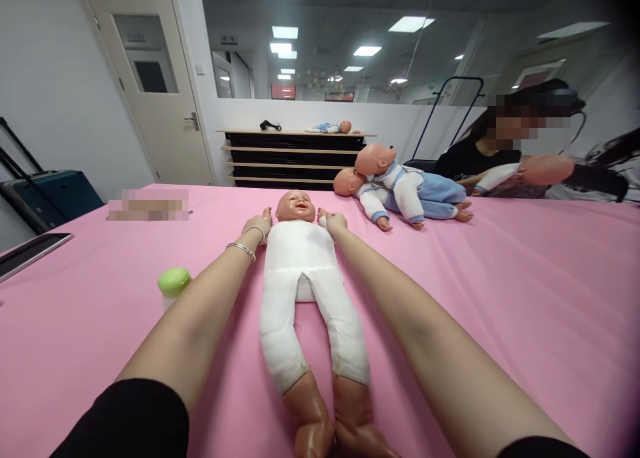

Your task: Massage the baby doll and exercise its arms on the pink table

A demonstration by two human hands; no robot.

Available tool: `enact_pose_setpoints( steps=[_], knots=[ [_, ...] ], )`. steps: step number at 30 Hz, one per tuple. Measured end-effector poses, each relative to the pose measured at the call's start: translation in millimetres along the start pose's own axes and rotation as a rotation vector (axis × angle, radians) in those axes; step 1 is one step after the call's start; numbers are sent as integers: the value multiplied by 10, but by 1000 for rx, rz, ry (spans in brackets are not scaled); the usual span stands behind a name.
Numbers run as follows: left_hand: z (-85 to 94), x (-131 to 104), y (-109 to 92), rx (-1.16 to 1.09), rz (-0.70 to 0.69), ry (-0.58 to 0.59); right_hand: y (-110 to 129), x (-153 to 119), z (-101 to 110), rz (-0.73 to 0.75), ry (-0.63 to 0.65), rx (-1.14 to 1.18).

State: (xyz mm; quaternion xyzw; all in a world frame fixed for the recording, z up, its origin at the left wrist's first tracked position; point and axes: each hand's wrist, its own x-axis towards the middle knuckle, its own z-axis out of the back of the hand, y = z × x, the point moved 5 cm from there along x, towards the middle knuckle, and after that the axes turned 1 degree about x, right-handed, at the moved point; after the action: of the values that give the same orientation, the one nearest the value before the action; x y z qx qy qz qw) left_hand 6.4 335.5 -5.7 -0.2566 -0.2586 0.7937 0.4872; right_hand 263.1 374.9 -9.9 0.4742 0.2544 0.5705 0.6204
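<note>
A baby doll (303, 251) with a white cloth body lies on its back on the pink table cover, its head away from me and its brown plastic feet towards me. My left hand (259, 225) is closed around the doll's arm on the left side, with a small doll hand showing above my fingers. On the other side, my right hand (335, 223) grips the doll's other arm, near its wrist. Both doll arms are raised beside its head and mostly hidden by my hands. Left of my left forearm stands a container with a green lid (174, 281).
Two dressed dolls (413, 188) lie overlapping at the back right. Beyond them a person (480, 145) in black sits near another doll (545, 170). A tablet-like device (33, 255) rests at the left edge. A shelf (300, 148) and suitcase (53, 195) stand behind the table (500, 298).
</note>
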Motion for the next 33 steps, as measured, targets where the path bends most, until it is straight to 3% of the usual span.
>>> enact_pose_setpoints(
  steps=[3, 6, 8, 10, 12, 15, 17, 22, 25, 29, 31, 33],
  knots=[
    [104, -161, -31, -43, -174, -149, 91, -150, 94, -9, -101, 16],
    [298, -513, -29, -184, -362, -431, 292, -508, 333, 203, -299, 154],
    [354, -774, 74, -326, -381, -499, 349, -833, 518, 348, -369, 237],
    [348, -1023, 216, -419, -380, -476, 319, -1134, 674, 444, -305, 255],
    [326, -1268, 334, -396, -455, -418, 243, -1372, 780, 519, -122, 179],
    [312, -1605, 421, -209, -711, -291, 121, -1620, 891, 641, 169, 22],
    [338, -1777, 445, -45, -877, -209, 89, -1726, 953, 725, 299, -44],
    [431, -1843, 535, 318, -982, -69, 114, -1869, 984, 769, 501, -189],
    [401, -1748, 650, 413, -927, -32, 147, -1905, 983, 750, 494, -236],
    [438, -1791, 725, 387, -797, 14, 318, -1924, 1148, 682, 339, -254],
    [609, -1987, 646, 341, -837, -37, 485, -1933, 1377, 693, 239, -230],
    [925, -2248, 561, 153, -904, -199, 630, -1913, 1697, 708, 112, -161]
  ],
)
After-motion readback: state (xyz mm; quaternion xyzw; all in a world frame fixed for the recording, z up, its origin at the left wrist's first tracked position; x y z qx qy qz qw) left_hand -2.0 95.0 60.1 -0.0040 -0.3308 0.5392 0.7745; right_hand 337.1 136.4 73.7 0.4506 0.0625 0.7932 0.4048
